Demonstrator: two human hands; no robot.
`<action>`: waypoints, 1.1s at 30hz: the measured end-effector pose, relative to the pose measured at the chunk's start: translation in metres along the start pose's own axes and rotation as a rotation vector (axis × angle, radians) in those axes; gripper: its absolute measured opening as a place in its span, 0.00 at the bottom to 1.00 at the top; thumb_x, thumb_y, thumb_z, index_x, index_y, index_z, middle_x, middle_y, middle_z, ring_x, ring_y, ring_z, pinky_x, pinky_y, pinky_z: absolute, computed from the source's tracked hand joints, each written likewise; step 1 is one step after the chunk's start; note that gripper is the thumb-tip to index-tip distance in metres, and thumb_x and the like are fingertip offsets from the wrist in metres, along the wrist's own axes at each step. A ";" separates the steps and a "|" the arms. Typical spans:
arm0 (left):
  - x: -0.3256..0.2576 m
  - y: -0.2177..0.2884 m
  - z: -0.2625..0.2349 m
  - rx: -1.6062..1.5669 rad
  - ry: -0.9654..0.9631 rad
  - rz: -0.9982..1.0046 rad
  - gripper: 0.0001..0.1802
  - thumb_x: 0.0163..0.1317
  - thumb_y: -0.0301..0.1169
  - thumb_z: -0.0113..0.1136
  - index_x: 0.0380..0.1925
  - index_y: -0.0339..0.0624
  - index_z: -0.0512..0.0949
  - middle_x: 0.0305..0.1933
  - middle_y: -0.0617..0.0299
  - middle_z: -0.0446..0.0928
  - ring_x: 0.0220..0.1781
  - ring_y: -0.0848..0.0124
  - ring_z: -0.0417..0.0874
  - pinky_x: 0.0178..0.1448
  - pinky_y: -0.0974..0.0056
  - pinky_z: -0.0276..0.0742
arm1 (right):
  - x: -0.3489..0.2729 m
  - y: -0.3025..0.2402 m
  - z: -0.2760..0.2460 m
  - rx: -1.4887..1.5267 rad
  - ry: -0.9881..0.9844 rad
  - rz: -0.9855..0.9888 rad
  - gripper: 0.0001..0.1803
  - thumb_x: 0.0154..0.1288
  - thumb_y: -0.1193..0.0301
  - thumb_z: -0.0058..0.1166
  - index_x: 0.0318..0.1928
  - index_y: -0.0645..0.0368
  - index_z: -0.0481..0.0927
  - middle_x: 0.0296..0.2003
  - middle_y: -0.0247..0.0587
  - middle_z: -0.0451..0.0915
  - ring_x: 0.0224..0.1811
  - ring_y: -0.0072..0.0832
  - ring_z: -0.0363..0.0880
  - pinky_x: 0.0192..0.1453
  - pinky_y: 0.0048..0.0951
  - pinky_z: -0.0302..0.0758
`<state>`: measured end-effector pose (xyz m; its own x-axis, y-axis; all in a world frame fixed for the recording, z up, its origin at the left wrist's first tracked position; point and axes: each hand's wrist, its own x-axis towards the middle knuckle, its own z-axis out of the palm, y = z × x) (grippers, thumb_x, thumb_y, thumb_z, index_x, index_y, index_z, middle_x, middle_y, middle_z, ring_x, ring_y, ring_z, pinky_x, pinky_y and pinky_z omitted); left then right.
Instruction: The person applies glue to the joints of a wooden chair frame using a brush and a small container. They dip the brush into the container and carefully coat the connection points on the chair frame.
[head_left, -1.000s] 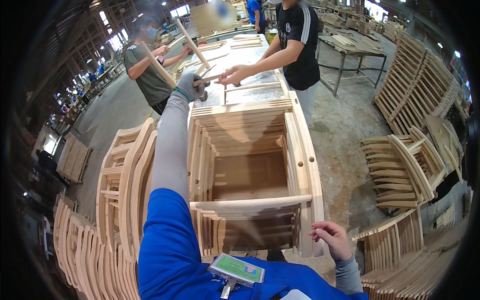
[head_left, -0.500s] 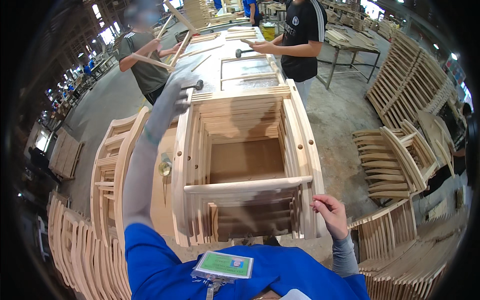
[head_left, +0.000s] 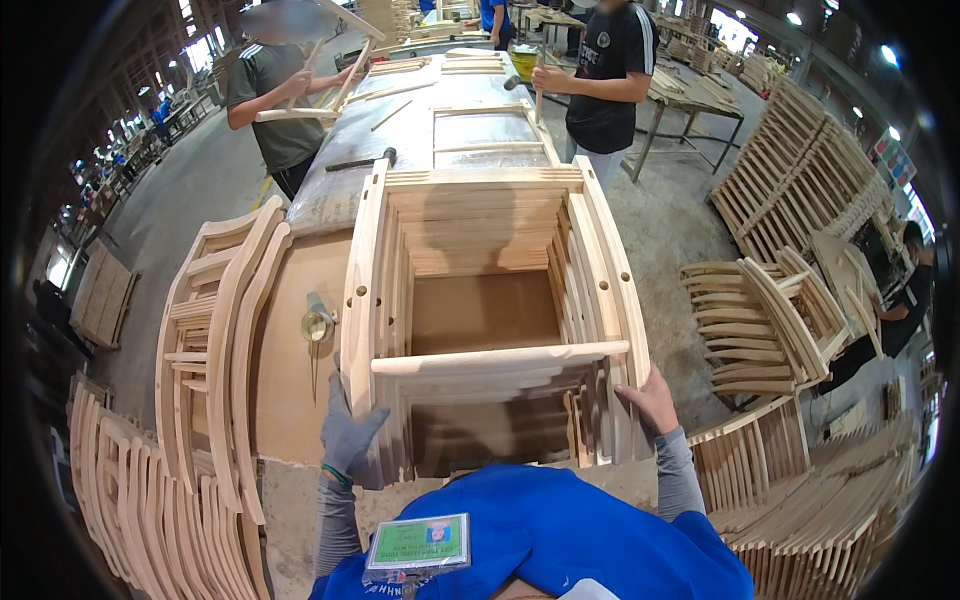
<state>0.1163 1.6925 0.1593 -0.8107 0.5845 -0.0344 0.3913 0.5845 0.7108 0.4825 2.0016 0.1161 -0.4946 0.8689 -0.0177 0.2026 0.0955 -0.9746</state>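
In front of me stands a stack of pale wooden chair frames [head_left: 500, 357], with side posts, a front crossbar and dark round holes. My left hand [head_left: 350, 432], in a grey glove, grips the left post near its lower end, thumb on the inner side. Bare-fingered, my right hand [head_left: 650, 402] holds the right post at about the crossbar's height, its thumb on the wood. Beyond the stack's far left corner, a dark-headed hammer [head_left: 365, 161] lies on the table [head_left: 330, 195].
More curved frames [head_left: 225, 340] lean at left, beside a small jar [head_left: 316, 325] on brown board. Two co-workers stand across the table; one holds a wooden frame [head_left: 350, 75], the other a mallet [head_left: 513, 82]. Stacked chair parts [head_left: 750, 330] fill the right.
My left hand has come back from beside the hammer to the left post; the hammer lies on the table. My right hand has closed on the right post. The right co-worker's mallet is raised.
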 end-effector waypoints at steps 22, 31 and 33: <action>-0.005 -0.014 0.020 0.197 0.131 0.062 0.45 0.47 0.38 0.62 0.63 0.31 0.54 0.62 0.42 0.61 0.62 0.50 0.67 0.61 0.56 0.66 | -0.008 -0.014 0.005 -0.031 0.025 0.044 0.33 0.51 0.74 0.62 0.58 0.67 0.64 0.48 0.44 0.76 0.48 0.27 0.74 0.54 0.27 0.71; -0.006 -0.012 0.019 0.173 0.119 0.085 0.45 0.47 0.37 0.62 0.63 0.31 0.54 0.63 0.42 0.60 0.64 0.50 0.65 0.63 0.57 0.64 | -0.010 -0.029 0.007 -0.052 0.011 0.045 0.35 0.51 0.72 0.63 0.59 0.67 0.63 0.49 0.44 0.75 0.49 0.27 0.73 0.55 0.28 0.70; -0.006 -0.011 0.019 0.163 0.115 0.081 0.45 0.47 0.37 0.61 0.63 0.30 0.54 0.63 0.42 0.60 0.64 0.50 0.65 0.64 0.57 0.64 | -0.010 -0.030 0.008 -0.070 0.029 0.035 0.33 0.50 0.74 0.62 0.58 0.67 0.64 0.48 0.46 0.76 0.49 0.29 0.74 0.55 0.28 0.70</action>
<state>0.1247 1.6933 0.1383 -0.8143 0.5708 0.1056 0.5152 0.6270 0.5843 0.4752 1.9860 0.1437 -0.4619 0.8858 -0.0444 0.2785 0.0973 -0.9555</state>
